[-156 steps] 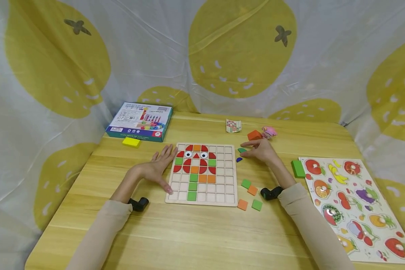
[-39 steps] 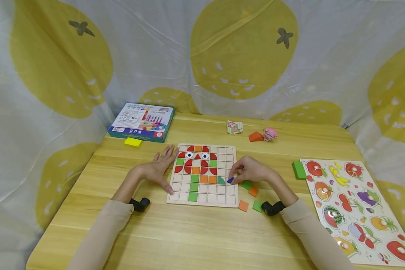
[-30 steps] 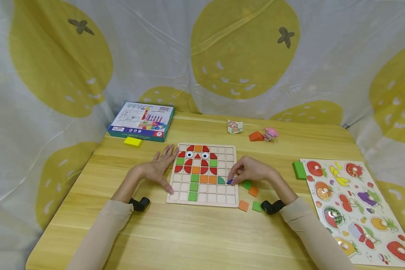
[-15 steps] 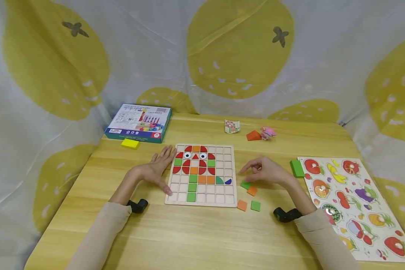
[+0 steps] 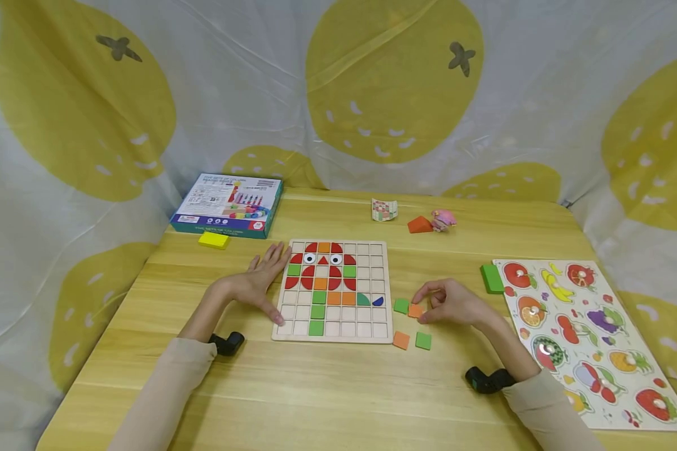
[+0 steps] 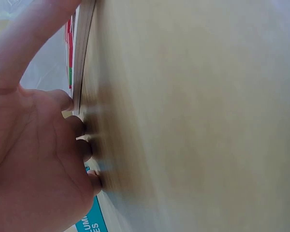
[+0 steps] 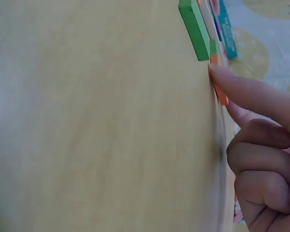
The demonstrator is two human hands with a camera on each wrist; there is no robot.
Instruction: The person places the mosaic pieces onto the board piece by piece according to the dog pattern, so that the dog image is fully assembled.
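Observation:
In the head view, my left hand (image 5: 254,285) rests with spread fingers along the left edge of a wooden grid board (image 5: 363,329), the thumb at its lower corner. Red, orange and green pieces and two eye discs form a bird-like picture on the board. A teal quarter-circle piece (image 5: 363,299) and a blue rounded piece (image 5: 378,301) lie in the row's right-hand cells. Right of the board, my right hand (image 5: 450,302) pinches an orange square tile (image 5: 414,310) by its edges between thumb and index finger; the other fingers curl in. In the right wrist view this orange tile (image 7: 219,89) shows edge-on.
Beside the board lie a green tile (image 5: 401,305), another orange tile (image 5: 402,340) and another green tile (image 5: 423,341). Behind are a picture card (image 5: 384,210), a red-orange block (image 5: 420,225) and a pink figurine (image 5: 443,219). A fruit puzzle (image 5: 592,338) lies right, a box (image 5: 228,203) back left.
The teal and blue pieces moved from the table onto the board. My right hand released the blue piece, drew back to the right and took hold of an orange tile. The left hand stays put.

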